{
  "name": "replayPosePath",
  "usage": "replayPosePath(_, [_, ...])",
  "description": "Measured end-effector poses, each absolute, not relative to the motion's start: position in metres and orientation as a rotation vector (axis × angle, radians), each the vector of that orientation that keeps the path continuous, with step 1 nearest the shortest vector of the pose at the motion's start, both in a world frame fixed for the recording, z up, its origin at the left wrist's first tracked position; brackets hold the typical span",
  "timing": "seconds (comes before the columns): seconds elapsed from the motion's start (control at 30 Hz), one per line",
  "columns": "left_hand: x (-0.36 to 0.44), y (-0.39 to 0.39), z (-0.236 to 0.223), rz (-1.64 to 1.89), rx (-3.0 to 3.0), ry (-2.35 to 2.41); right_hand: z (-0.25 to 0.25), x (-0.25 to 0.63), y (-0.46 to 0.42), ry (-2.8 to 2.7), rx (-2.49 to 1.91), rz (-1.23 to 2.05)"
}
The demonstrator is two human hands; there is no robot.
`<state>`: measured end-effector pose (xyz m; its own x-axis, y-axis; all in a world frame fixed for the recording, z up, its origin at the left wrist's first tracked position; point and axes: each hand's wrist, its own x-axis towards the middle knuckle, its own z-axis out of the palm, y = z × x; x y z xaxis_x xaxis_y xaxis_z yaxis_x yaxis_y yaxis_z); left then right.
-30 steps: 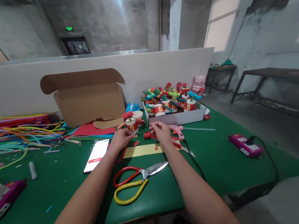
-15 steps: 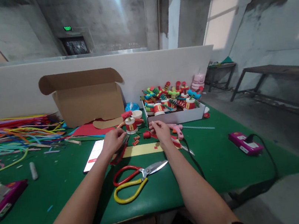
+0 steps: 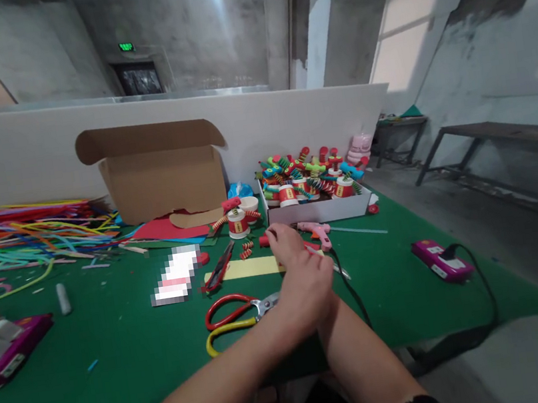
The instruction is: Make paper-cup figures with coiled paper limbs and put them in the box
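Green bench [image 3: 130,357]: left hand [image 3: 309,286] crossed over right hand [image 3: 285,245], opening and hold unclear; nearby red roll [image 3: 264,241] seemed light, side-pinchable.

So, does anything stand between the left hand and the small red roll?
Yes: the right hand stands in between, just right of the small red roll, while the left hand overlaps the right forearm in this view. Whether the right hand touches the roll, I cannot tell.
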<state>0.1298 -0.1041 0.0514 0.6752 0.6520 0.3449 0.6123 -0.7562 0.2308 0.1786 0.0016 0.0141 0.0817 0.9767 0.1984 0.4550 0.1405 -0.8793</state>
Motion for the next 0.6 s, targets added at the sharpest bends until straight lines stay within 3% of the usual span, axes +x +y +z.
replayPosePath(0.2, [0.149,-0.143,0.043,0.281,2.898,0.954,0.025,0.174,-0.008,-1.923,-1.853,0.074])
replayPosePath(0.37, [0.144,-0.134,0.048,0.286,2.856,1.230,0.025,0.176,-0.007,-1.956,-1.868,0.045])
replayPosePath(0.6, [0.142,-0.158,0.050,0.295,2.878,0.822,0.027,0.175,-0.008,-1.952,-1.893,0.063])
